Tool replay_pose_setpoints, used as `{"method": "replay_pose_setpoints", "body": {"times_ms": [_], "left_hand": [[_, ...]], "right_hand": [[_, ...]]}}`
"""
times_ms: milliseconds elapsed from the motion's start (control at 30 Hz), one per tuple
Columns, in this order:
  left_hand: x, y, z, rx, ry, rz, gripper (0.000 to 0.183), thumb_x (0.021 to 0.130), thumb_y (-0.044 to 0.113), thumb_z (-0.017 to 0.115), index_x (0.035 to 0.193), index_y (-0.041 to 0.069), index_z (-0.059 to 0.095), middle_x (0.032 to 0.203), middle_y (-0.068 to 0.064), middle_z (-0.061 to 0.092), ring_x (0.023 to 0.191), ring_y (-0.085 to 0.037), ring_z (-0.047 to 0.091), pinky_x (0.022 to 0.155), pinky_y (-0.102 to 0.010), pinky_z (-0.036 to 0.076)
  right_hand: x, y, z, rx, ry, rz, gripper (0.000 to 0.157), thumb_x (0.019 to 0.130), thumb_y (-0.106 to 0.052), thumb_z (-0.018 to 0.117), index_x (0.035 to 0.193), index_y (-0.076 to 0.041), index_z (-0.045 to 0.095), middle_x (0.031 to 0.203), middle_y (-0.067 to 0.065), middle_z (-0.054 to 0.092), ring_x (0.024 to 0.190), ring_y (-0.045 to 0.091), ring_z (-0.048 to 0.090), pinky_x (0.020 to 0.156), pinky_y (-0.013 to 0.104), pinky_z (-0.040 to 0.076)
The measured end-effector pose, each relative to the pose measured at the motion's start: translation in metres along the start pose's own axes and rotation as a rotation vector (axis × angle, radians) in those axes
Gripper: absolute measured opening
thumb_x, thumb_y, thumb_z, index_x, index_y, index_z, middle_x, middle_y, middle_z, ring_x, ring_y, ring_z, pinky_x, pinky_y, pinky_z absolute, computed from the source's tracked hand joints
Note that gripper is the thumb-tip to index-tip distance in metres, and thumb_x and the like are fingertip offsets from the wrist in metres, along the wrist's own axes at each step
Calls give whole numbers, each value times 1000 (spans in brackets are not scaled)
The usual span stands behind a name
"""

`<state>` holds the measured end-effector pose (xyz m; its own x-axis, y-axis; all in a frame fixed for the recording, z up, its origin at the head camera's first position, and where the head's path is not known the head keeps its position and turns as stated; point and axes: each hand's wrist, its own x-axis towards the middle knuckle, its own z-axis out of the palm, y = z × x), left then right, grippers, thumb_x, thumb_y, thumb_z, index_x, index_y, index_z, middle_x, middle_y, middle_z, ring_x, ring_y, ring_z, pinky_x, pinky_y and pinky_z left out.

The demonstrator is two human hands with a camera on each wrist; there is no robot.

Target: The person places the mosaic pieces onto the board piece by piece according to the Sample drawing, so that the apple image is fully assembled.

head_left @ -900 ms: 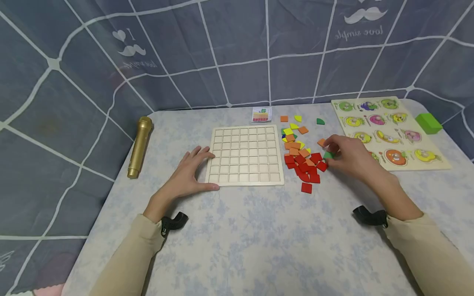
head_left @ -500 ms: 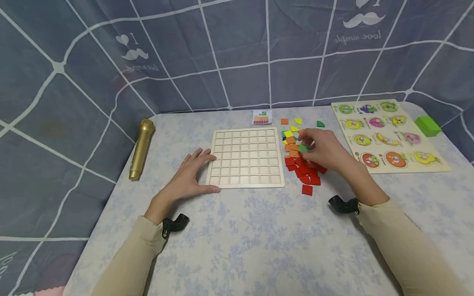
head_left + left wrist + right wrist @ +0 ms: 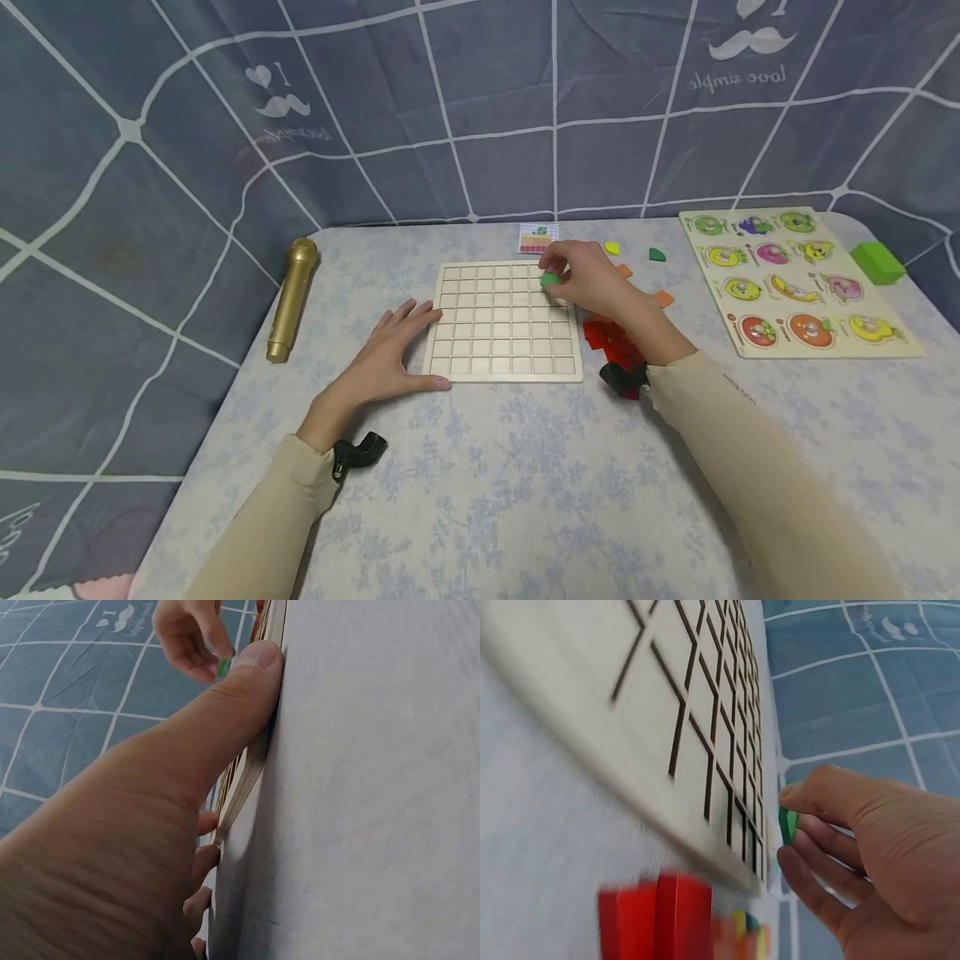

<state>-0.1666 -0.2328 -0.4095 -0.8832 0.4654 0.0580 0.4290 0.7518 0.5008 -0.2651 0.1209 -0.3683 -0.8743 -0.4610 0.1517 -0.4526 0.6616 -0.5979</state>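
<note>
Fingers of the right hand [image 3: 592,273] pinch a green piece; those of the left hand [image 3: 384,358] lie spread, touching the grid board's left edge. On the table [image 3: 465,492], a fruit board [image 3: 783,352] sits toward the far right corner, the grid board [image 3: 491,325] near the middle, a gold rod [image 3: 292,300] by the left edge, a green block [image 3: 877,263] by the right, a card [image 3: 536,241] by the far edge. The green piece [image 3: 550,281] is at the grid board's far right corner; contact unclear.
</note>
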Motion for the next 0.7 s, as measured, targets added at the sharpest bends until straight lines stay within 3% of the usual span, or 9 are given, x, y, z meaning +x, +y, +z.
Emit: {"method": "replay_pose_setpoints", "body": {"times_ms": [333, 533, 700], "left_hand": [[-2, -2, -2, 38, 2, -6, 117, 79, 52, 91, 168, 11, 28, 175, -11, 25, 165, -35, 10, 135, -57, 3], [-1, 1, -1, 32, -7, 4, 120, 79, 56, 89, 168, 8, 26, 175, -12, 25, 165, -36, 10, 135, -57, 3], [-1, 2, -1, 29, -5, 0, 119, 78, 53, 91, 168, 7, 26, 175, -12, 25, 165, -36, 10, 135, -56, 3]], "right_hand": [[40, -7, 22, 102, 12, 18, 19, 94, 0, 71, 113, 4, 70, 108, 20, 71, 101, 32, 66, 93, 42, 57], [43, -5, 32, 71, -6, 23, 13, 97, -2, 74, 110, 2, 74, 108, 18, 73, 103, 33, 69, 93, 43, 58], [40, -4, 36, 77, 37, 51, 10, 98, -1, 73, 106, 1, 77, 110, 20, 75, 105, 36, 72, 97, 45, 60]]}}
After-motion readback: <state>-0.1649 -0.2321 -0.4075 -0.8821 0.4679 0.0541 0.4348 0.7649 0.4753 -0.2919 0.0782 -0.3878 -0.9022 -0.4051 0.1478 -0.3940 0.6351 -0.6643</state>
